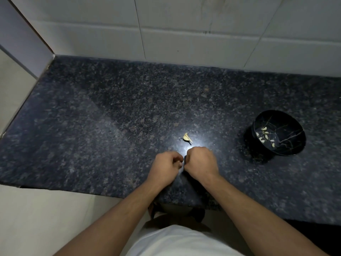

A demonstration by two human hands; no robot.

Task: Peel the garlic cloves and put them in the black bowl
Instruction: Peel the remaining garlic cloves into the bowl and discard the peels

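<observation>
Granite counter (pixel 110 108); one black bowl (pixel 287 145), about seven cloves (pixel 264 135); left hand (pixel 166 167), right hand (pixel 201 161) curled, contents hidden.

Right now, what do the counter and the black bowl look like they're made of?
The counter looks like polished dark granite: speckled grain and a bright glare near the hands. The black bowl looks glossy, with thin gold marble-like veins inside; ceramic or melamine, I can't tell which.
</observation>
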